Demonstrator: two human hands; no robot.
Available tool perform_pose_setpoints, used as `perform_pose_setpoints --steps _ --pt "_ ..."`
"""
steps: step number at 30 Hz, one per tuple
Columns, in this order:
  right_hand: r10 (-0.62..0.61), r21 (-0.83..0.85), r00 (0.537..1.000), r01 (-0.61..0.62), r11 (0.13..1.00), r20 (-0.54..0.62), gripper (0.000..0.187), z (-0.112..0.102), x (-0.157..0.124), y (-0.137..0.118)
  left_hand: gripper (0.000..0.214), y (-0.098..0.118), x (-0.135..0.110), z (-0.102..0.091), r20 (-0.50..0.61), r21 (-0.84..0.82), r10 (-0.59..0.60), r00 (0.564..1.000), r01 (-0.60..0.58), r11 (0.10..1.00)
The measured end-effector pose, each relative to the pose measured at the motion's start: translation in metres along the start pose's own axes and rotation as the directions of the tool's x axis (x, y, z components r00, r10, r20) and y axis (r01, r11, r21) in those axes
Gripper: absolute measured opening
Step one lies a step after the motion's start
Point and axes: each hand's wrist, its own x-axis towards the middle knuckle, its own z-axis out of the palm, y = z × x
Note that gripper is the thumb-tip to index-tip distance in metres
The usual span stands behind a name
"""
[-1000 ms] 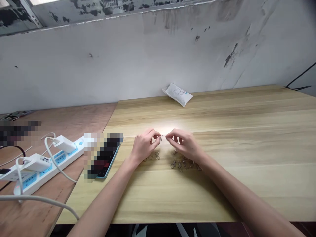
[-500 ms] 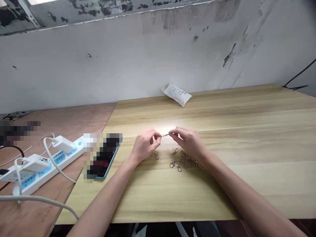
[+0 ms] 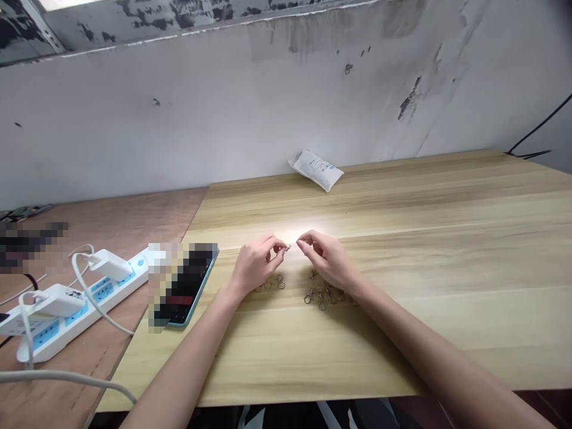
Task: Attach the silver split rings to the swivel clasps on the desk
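My left hand pinches a small metal swivel clasp between thumb and forefinger; only its end shows past the fingertips. Just right of it, my right hand has thumb and fingers pressed together, apart from that clasp. Whatever the right fingertips hold, if anything, is too small to make out. Beneath and in front of the right hand lies a loose pile of metal swivel clasps, partly hidden by it. Several metal rings or clasps lie under the left hand, also partly covered.
A phone, partly blurred out, rests on the wooden tabletop left of my hands. Farther left, a white power strip with plugged-in chargers and cables lies on a brown surface. A white plastic packet sits near the wall.
The hands have come apart: the metal piece that spanned both sets of fingertips now shows only at my left fingertips. My right hand has shifted slightly left and closer over the pile.
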Motion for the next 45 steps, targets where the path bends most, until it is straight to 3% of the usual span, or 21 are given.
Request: perform_pose_setpoints --steps 4,8,10,12,15,18,22,25,29,33,36,41,45 --pt "0.156 0.311 0.968 -0.212 0.927 0.194 0.044 -0.001 0.002 -0.003 0.011 0.005 0.0 0.002 -0.125 0.123 0.104 0.987 -0.089 0.988" --pt "0.192 0.425 0.907 -0.352 0.834 0.374 0.044 0.002 0.001 -0.01 0.008 0.008 -0.001 0.003 -0.169 0.175 0.174 0.97 -0.144 0.974" --pt "0.168 0.418 0.922 -0.313 0.853 0.349 0.041 0.003 0.001 -0.01 0.008 0.009 -0.001 0.004 -0.187 0.155 0.168 0.968 -0.14 0.978" --pt "0.116 0.327 0.962 -0.196 0.924 0.247 0.039 0.006 0.0 -0.009 0.009 0.009 -0.001 0.004 -0.194 0.144 0.155 0.969 -0.128 0.981" --pt "0.013 -0.03 0.996 -0.01 0.999 0.088 0.033 0.009 -0.002 -0.007 0.01 0.01 0.0 0.003 -0.186 0.145 0.146 0.972 -0.12 0.982" --pt "-0.088 -0.375 0.995 0.095 0.922 0.037 0.03 0.013 -0.005 -0.007 0.012 0.012 0.0 0.003 -0.184 0.124 0.121 0.975 -0.099 0.987" --pt "-0.196 -0.547 0.974 0.228 0.805 0.117 0.031 0.018 -0.009 -0.014 0.014 0.012 0.0 0.002 -0.17 0.102 0.079 0.982 -0.062 0.993" --pt "-0.206 -0.572 0.958 0.283 0.77 0.197 0.03 0.019 -0.009 -0.016 0.013 0.008 0.0 0.0 -0.149 0.105 0.031 0.988 -0.015 0.994" --pt "-0.159 -0.545 0.959 0.265 0.795 0.235 0.025 0.006 -0.003 -0.004 0.012 -0.005 0.002 -0.007 -0.068 0.156 -0.024 0.997 0.034 0.987" --pt "-0.085 -0.526 0.978 0.175 0.832 0.191 0.025 -0.013 0.004 0.018 0.011 -0.018 0.003 -0.015 0.135 0.176 0.013 0.991 -0.037 0.984" --pt "-0.102 -0.423 0.973 0.183 0.887 0.206 0.021 -0.023 0.005 0.029 0.013 -0.021 0.001 -0.021 0.22 0.124 0.059 0.974 -0.088 0.988" --pt "-0.087 -0.266 0.966 0.154 0.952 0.245 0.028 -0.029 -0.004 0.031 0.014 -0.017 -0.018 -0.026 0.19 0.093 0.005 0.982 -0.023 0.995" --pt "-0.04 -0.147 0.961 0.083 0.986 0.273 0.04 -0.026 -0.024 0.019 0.022 -0.009 -0.038 -0.013 0.089 0.07 -0.059 0.994 0.052 0.996"
